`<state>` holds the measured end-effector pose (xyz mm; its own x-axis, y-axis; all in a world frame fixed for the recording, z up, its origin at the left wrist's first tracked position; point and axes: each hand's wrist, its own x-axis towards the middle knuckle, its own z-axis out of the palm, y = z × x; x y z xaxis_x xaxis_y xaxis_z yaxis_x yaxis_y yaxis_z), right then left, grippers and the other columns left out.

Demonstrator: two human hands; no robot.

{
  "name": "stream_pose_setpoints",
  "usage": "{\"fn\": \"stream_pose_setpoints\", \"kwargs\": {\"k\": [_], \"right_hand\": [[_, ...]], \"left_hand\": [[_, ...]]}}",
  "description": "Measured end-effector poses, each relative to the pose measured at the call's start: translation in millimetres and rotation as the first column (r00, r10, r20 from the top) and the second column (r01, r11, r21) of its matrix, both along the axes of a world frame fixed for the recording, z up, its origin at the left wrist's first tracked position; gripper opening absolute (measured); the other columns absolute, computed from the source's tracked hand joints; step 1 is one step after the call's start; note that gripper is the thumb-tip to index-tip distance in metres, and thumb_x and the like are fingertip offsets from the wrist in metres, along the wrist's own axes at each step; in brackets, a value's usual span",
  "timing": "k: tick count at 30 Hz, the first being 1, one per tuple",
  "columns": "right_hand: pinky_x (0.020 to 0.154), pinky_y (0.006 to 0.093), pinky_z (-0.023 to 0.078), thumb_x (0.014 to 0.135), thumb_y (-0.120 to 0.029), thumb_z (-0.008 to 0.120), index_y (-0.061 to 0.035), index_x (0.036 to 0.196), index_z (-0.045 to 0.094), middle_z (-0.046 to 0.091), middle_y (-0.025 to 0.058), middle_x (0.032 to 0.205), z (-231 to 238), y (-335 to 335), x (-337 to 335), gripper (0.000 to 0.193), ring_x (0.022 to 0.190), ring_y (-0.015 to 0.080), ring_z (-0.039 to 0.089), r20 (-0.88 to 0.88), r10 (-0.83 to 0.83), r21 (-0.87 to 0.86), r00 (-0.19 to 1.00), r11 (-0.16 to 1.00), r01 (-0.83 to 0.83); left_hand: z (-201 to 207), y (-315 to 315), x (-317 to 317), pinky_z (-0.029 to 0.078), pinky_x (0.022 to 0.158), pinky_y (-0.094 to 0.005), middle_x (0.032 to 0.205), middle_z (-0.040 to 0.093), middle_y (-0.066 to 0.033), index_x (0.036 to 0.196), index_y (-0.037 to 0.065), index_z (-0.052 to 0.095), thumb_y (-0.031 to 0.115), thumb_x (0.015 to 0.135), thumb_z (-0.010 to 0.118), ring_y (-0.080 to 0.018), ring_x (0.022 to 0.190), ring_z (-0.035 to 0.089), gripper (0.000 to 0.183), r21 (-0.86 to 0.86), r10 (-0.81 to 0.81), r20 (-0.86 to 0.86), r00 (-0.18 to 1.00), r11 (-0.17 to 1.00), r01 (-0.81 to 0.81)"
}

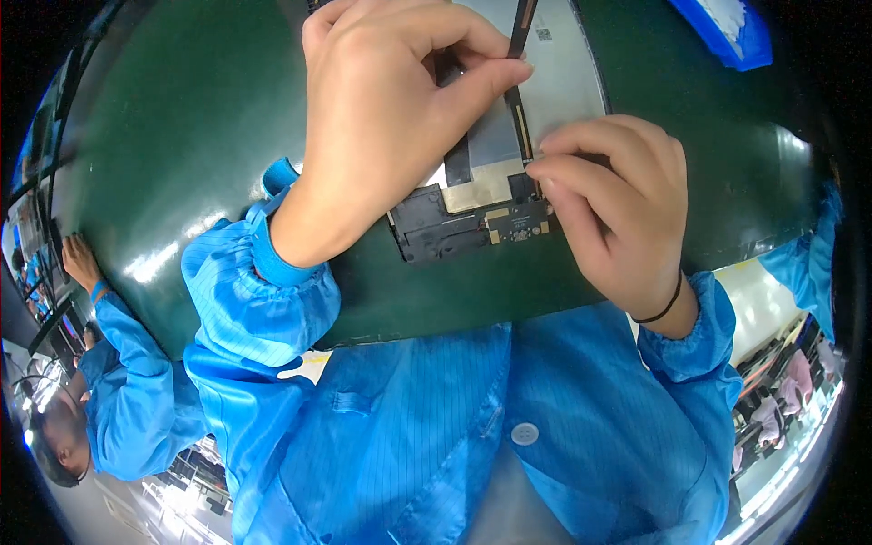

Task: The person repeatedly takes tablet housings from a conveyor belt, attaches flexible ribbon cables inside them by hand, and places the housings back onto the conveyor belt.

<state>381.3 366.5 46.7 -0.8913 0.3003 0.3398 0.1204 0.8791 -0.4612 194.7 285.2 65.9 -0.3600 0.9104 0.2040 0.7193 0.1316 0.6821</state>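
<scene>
An opened flat electronic device (568, 86), like a tablet, lies on the table with its silvery inside up. Along it runs a narrow dark flex cable (519, 118) with gold-coloured patches. My left hand (372, 118) is closed, pinching the upper part of this cable between thumb and index finger. Lower down, my right hand (627, 195) pinches at the cable's lower end; its fingertips partly hide that spot. Just below them sits a small dark circuit board (518, 223) with gold-coloured pads. A black plastic part (434, 229) lies to its left at the device's near end.
The dark green tabletop (218, 109) surrounds the device. At the far right stands a blue tray (749, 54) with white contents. On the left, a co-worker in blue has a hand (80, 262) at the table's edge. Another blue sleeve (804, 272) shows at the right edge.
</scene>
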Motion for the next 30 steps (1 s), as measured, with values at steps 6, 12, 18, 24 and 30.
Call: {"fn": "stream_pose_setpoints", "kwargs": {"k": [6, 12, 18, 24, 30], "right_hand": [[0.081, 0.0352, 0.040, 0.074, -0.003, 0.069, -0.0109, 0.088, 0.068, 0.065, 0.0024, 0.096, 1.1, -0.4, 0.2, 0.016, 0.092, 0.0241, 0.059, -0.006, -0.004, 0.010, 1.000, 1.000, 0.004], [0.080, 0.0347, 0.040, 0.073, -0.003, 0.070, -0.0105, 0.088, 0.069, 0.065, 0.0027, 0.094, 1.4, -1.3, 0.7, 0.016, 0.091, 0.0240, 0.059, -0.009, 0.002, 0.010, 1.000, 1.000, -0.002], [0.080, 0.0346, 0.040, 0.073, -0.003, 0.070, -0.0102, 0.087, 0.069, 0.065, 0.0028, 0.093, 1.4, -2.3, 0.0, 0.016, 0.090, 0.0240, 0.059, -0.018, -0.002, 0.007, 1.000, 1.000, 0.002], [0.080, 0.0348, 0.040, 0.072, -0.003, 0.070, -0.0102, 0.087, 0.069, 0.065, 0.0031, 0.093, 3.5, -1.5, -2.3, 0.017, 0.090, 0.0242, 0.059, -0.009, -0.003, 0.001, 1.000, 1.000, 0.003], [0.081, 0.0352, 0.041, 0.071, -0.001, 0.070, -0.0095, 0.087, 0.069, 0.064, 0.0036, 0.093, 4.1, -1.2, -0.9, 0.018, 0.091, 0.0246, 0.059, -0.022, 0.002, 0.005, 1.000, 1.000, -0.002]], "left_hand": [[1.6, 2.6, -0.4, 0.032, 0.078, -0.0312, 0.064, 0.056, 0.0010, 0.068, 0.010, 0.064, 0.014, 0.071, 0.079, -0.0162, 0.065, 0.051, 0.015, -0.031, 0.010, -0.010, 1.000, 0.999, -0.010], [2.7, 2.6, 0.8, 0.032, 0.077, -0.0312, 0.064, 0.055, 0.0004, 0.068, 0.009, 0.064, 0.013, 0.070, 0.079, -0.0167, 0.066, 0.051, 0.015, -0.054, 0.011, -0.014, 1.000, 0.998, -0.012], [3.7, 2.4, 0.6, 0.032, 0.077, -0.0311, 0.065, 0.055, 0.0001, 0.068, 0.009, 0.064, 0.012, 0.070, 0.078, -0.0166, 0.066, 0.051, 0.015, -0.068, 0.012, -0.028, 1.000, 0.998, -0.014], [5.4, 3.4, -0.7, 0.032, 0.078, -0.0313, 0.065, 0.055, 0.0003, 0.068, 0.009, 0.063, 0.012, 0.071, 0.078, -0.0164, 0.066, 0.051, 0.015, -0.083, 0.019, -0.032, 0.999, 0.996, -0.022], [6.3, 3.0, 1.1, 0.032, 0.079, -0.0319, 0.066, 0.055, 0.0004, 0.069, 0.009, 0.064, 0.013, 0.071, 0.078, -0.0166, 0.067, 0.052, 0.015, -0.078, 0.011, -0.035, 0.999, 0.997, -0.013]]}}
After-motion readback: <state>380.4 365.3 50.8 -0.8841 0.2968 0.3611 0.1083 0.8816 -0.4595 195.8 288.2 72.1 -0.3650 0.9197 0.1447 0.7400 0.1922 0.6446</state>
